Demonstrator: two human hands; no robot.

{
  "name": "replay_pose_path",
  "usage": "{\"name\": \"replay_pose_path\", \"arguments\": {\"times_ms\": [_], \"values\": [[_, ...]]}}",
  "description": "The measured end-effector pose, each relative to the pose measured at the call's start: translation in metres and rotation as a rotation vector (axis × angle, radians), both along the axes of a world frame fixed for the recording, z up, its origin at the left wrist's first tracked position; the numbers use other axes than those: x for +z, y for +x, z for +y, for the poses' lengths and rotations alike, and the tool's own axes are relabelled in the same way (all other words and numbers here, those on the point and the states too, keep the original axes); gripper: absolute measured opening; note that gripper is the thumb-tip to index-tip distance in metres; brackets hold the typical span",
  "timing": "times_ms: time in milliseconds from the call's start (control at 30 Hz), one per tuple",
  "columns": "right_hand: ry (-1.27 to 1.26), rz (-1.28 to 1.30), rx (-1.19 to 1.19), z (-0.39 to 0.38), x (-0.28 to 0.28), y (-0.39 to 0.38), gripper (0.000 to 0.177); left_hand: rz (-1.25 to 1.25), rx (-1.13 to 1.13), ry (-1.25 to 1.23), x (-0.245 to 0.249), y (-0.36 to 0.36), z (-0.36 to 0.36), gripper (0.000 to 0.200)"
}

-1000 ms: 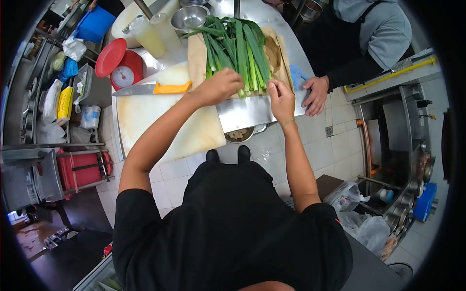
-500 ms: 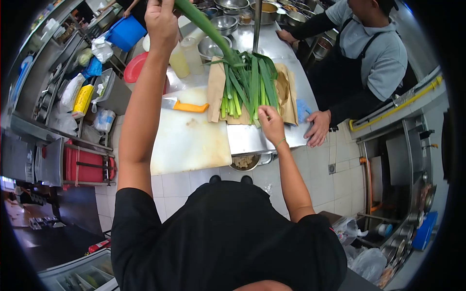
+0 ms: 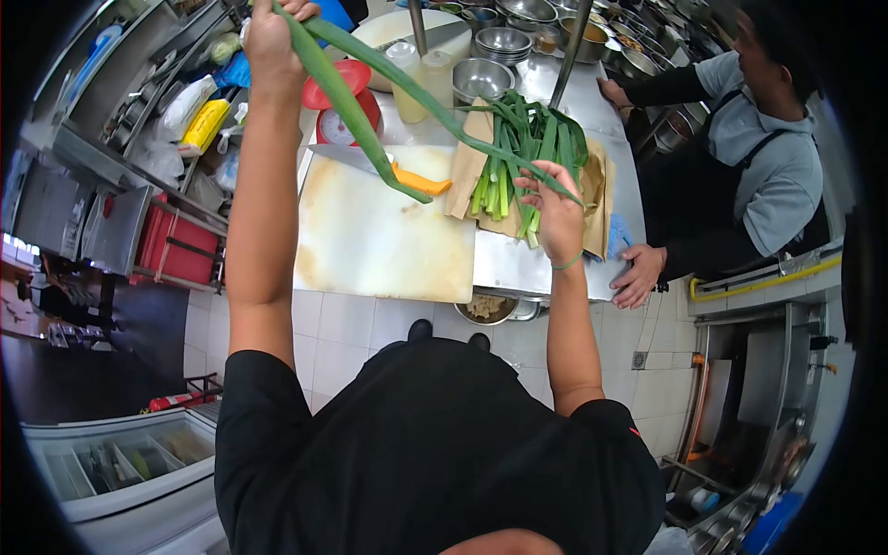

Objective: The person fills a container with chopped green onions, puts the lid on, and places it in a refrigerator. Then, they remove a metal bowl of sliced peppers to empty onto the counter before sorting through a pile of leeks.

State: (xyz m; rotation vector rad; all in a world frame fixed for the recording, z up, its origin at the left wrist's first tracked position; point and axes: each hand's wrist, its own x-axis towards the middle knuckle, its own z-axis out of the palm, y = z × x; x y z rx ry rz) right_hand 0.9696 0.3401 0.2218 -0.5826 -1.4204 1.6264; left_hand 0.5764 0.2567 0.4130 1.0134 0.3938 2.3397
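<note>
My left hand (image 3: 275,46) is raised at the top left, closed around a long green leek (image 3: 338,102). Two of its leaves droop from the grip, one over the cutting board (image 3: 388,254) and the other to the right. That second leaf crosses my right hand (image 3: 560,227), whose fingers look loosely curved and apart. A bunch of cut leeks (image 3: 504,190) lies on brown paper (image 3: 597,190) just beyond the right hand. An orange-handled knife (image 3: 423,178) rests on the board, partly behind a hanging leaf.
Another person (image 3: 768,166) stands at the right with one hand on the steel table (image 3: 518,270). Squeeze bottles (image 3: 407,83), a red scale (image 3: 338,128) and metal bowls (image 3: 483,80) stand behind the board. A metal pot (image 3: 487,310) sits below the table edge. Two posts rise at the back.
The leek has come clear of the bunch and its leaves now hang over the board and right hand. My right hand has loosened from a closed shape. The view has shifted.
</note>
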Motion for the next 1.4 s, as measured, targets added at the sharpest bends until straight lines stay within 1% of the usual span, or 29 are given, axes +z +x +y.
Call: {"name": "replay_pose_path", "arguments": {"times_ms": [33,67,100,133,167,200,233,267,300,367,400,433,500,533,567,633,667,700,767,800,900,1033,1100,1133,1167,1233,1300,1367,1400], "values": [[0.0,-0.006,0.008,0.0,0.007,0.002,0.025,0.017,-0.151,0.069,-0.002,0.0,-0.007,0.025],[-0.176,0.142,0.265,0.002,0.012,0.005,0.027,-0.011,0.017,0.03,-0.007,0.001,-0.017,0.023],[-0.358,0.292,0.525,0.005,0.013,0.006,0.028,-0.012,0.028,0.03,-0.01,-0.006,-0.024,0.023],[-0.439,0.386,0.733,0.011,0.005,0.004,0.035,0.025,-0.15,0.075,-0.014,-0.016,-0.036,0.032],[-0.442,0.382,0.738,0.013,-0.005,0.0,0.035,0.062,-0.333,0.12,-0.018,-0.025,-0.043,0.043],[-0.563,0.438,0.896,0.012,-0.009,-0.002,0.041,-0.057,-0.159,0.031,-0.012,-0.019,-0.054,0.051],[-0.681,0.493,1.044,0.012,-0.011,-0.002,0.047,-0.065,-0.169,0.031,-0.013,-0.016,-0.061,0.051],[-0.763,0.5,1.121,0.012,-0.013,-0.005,0.062,-0.01,-0.227,0.067,-0.016,-0.014,-0.069,0.047],[-0.762,0.495,1.1,0.014,-0.015,-0.009,0.062,0.043,-0.284,0.106,-0.019,-0.013,-0.074,0.043],[-0.738,0.476,1.317,0.018,-0.019,-0.014,0.075,-0.045,-0.189,0.062,-0.017,-0.013,-0.086,0.048],[-0.632,0.233,1.163,0.013,-0.006,-0.012,0.069,-0.047,-0.156,0.053,-0.018,-0.011,-0.091,0.048],[-0.637,0.23,1.164,0.012,-0.001,-0.009,0.069,-0.052,-0.153,0.051,-0.02,-0.01,-0.092,0.048],[-0.111,-0.268,1.074,0.009,0.007,-0.013,0.053,-0.009,-0.055,0.036,-0.021,-0.01,-0.101,0.049],[-0.141,-0.369,0.981,-0.001,0.015,-0.016,0.035,-0.004,-0.026,0.041,-0.023,-0.007,-0.103,0.048],[-0.142,-0.366,1.009,-0.007,0.011,-0.02,0.035,-0.036,-0.007,0.032,-0.024,-0.005,-0.108,0.047],[0.037,-0.409,0.696,-0.014,-0.008,-0.026,0.033,-0.084,0.031,0.045,-0.033,-0.009,-0.119,0.045],[-0.057,-0.277,0.6,-0.019,-0.025,-0.029,0.028,-0.061,0.173,0.014,-0.04,-0.009,-0.126,0.044],[-0.057,-0.277,0.625,-0.026,-0.036,-0.036,0.028,-0.097,0.294,0.001,-0.049,-0.004,-0.127,0.043],[-0.477,0.233,0.45,-0.039,-0.054,-0.045,0.026,-0.15,0.327,-0.009,-0.075,0.005,-0.13,0.042],[-0.61,0.267,0.376,-0.045,-0.059,-0.051,0.024,-0.154,0.34,-0.01,-0.087,0.008,-0.131,0.042],[-0.792,0.276,0.285,-0.057,-0.077,-0.06,0.024,-0.29,0.364,0.019,-0.117,0.015,-0.14,0.041],[-0.742,0.216,0.211,-0.042,-0.076,-0.063,0.021,-0.328,0.427,-0.012,-0.132,0.02,-0.153,0.04],[-0.695,0.263,0.198,-0.008,-0.101,-0.05,0.017,-0.298,0.626,-0.02,-0.131,0.014,-0.167,0.042],[-0.643,0.32,0.186,-0.003,-0.098,-0.051,0.014,-0.312,0.644,0.02,-0.125,0.007,-0.183,0.044],[-0.638,0.32,0.201,-0.003,-0.097,-0.054,0.014,-0.3,0.554,0.098,-0.127,-0.009,-0.2,0.044],[-0.298,-0.029,0.227,-0.041,-0.051,-0.06,0.014,-0.336,0.579,0.089,-0.112,-0.009,-0.212,0.047],[-0.059,-0.198,0.546,-0.066,-0.032,-0.072,0.023,-0.338,0.546,0.101,-0.111,-0.009,-0.213,0.046],[0.494,-0.103,0.558,-0.096,-0.01,-0.104,0.024,-0.341,0.502,0.128,-0.109,-0.008,-0.206,0.046],[0.618,-0.151,0.524,-0.11,0.006,-0.112,0.022,-0.354,0.5,0.121,-0.109,-0.006,-0.204,0.045]]}}
